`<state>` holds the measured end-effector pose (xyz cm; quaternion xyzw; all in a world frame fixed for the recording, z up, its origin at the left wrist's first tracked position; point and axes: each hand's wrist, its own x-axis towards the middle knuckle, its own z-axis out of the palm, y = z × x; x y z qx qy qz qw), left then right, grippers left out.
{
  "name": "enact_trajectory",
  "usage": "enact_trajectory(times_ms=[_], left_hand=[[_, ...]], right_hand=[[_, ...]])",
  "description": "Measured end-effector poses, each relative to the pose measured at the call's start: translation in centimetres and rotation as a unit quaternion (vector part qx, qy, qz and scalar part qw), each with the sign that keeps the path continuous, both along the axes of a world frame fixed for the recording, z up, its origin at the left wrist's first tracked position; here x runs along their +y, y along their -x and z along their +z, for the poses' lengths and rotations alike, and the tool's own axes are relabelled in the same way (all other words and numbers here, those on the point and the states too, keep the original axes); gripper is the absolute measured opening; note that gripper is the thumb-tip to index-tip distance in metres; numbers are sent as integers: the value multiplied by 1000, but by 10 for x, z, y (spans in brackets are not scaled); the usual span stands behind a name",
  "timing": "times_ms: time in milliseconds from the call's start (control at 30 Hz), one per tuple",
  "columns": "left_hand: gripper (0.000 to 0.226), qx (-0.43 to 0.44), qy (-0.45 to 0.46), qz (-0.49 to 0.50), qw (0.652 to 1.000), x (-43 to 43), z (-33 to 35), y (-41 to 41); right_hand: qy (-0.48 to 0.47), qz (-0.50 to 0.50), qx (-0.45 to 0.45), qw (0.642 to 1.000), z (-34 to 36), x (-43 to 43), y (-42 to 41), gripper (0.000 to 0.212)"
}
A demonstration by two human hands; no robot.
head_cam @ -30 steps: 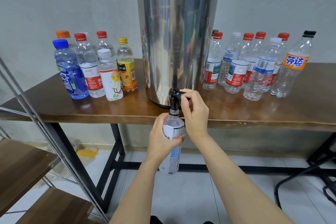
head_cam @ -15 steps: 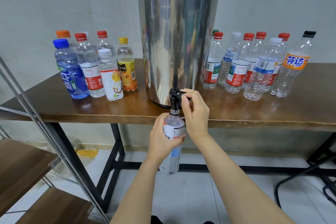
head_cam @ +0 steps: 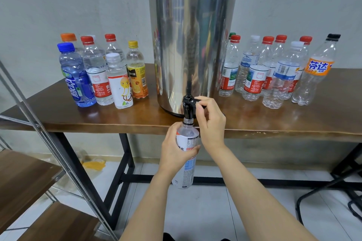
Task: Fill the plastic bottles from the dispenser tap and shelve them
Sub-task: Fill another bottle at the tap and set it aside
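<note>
A tall steel dispenser (head_cam: 192, 45) with a black lid stands on the wooden table (head_cam: 293, 121). Its black tap (head_cam: 187, 106) juts over the front edge. My left hand (head_cam: 177, 147) grips an uncapped clear bottle (head_cam: 186, 172) with a white and blue label, its mouth right under the spout. My right hand (head_cam: 211, 121) pinches the tap's lever. Capped filled bottles (head_cam: 101, 76) stand left of the dispenser. Capped clear bottles (head_cam: 274, 72) stand to its right.
A metal-framed shelf unit with wooden boards (head_cam: 25, 178) stands at the lower left. The table's black legs (head_cam: 125, 162) and crossbar run below. A black chair base (head_cam: 333, 191) sits on the tiled floor at the right. A yellow object (head_cam: 92, 164) lies on the floor.
</note>
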<state>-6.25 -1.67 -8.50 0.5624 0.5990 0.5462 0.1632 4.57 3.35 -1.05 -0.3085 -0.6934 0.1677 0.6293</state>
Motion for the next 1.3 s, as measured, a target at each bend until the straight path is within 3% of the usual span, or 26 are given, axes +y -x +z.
enact_trajectory(times_ms=[1300], left_hand=[[76,-2,-3,-1,1000,1,-1,0]], right_hand=[[0,3,4,1000,1,0,1,32]])
